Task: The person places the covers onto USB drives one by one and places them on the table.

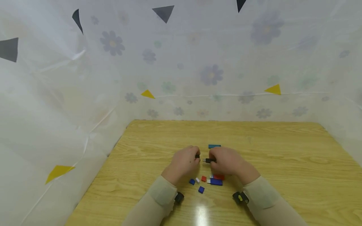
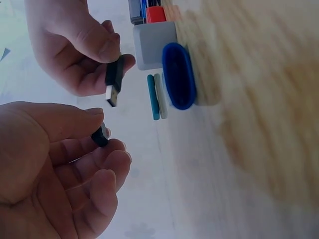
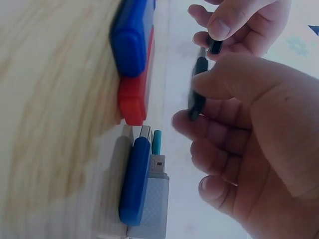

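Observation:
My right hand (image 1: 228, 161) pinches a black USB flash drive (image 1: 210, 160) between thumb and fingers, its bare metal plug pointing left. Facing it, a small black cap (image 2: 101, 136) sits in the thumb-and-finger pinch of my left hand (image 1: 183, 161). A narrow gap separates plug and cap in the head view. Just below the right hand, a red flash drive (image 1: 219, 177) lies beside a blue flash drive (image 1: 216, 182). Beyond that hand is a teal stick (image 1: 214, 146). The right wrist view also reveals a white flash drive (image 3: 152, 204), mostly hidden in the head view.
Between the forearms lie loose caps: a red cap (image 1: 203, 178), a white cap (image 1: 197, 180), a blue cap (image 1: 192, 181) and another blue cap (image 1: 201, 189). The wooden table (image 1: 158, 133) meets a flower-patterned white sheet (image 1: 181, 78) at the back and left.

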### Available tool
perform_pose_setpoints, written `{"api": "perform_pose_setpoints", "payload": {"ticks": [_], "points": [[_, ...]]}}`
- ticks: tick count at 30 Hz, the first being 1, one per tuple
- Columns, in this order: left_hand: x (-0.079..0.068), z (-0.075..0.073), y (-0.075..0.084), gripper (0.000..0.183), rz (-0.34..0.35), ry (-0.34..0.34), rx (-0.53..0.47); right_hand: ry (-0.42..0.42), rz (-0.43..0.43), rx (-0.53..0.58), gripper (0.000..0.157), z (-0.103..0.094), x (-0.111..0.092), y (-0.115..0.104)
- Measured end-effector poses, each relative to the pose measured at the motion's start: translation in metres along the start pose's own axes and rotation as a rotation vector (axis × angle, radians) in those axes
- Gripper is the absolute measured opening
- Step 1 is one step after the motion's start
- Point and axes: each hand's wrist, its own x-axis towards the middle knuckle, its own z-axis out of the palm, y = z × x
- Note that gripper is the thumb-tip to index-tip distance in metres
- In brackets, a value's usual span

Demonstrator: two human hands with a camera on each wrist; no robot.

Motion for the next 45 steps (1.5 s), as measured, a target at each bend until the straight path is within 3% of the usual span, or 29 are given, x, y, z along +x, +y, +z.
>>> {"api": "perform_pose_setpoints", "payload": {"ticks": [11,25,33,45], "points": [[-0.0039,-0.0021,-0.0051,0.012,-0.006,0.018,-0.005,0.093,-0.074,0.004,0.014,-0.0010,0.0067,-0.0047],[-0.0024,-0.0054,-0.0017,0.014,0.009,0.023,-0.027,0.140,-0.107,-0.003,0.012,-0.0023,0.0057,-0.0056],[-0.0025,-0.0054,-0.0012,0.017,0.019,0.030,-0.043,0.146,-0.145,0.011,0.029,-0.0038,0.0028,-0.0061],[-0.0040,-0.0057,-0.0020,0.018,0.044,0.073,-0.032,0.182,-0.169,0.037,0.030,-0.0037,0.0031,-0.0062]]}}
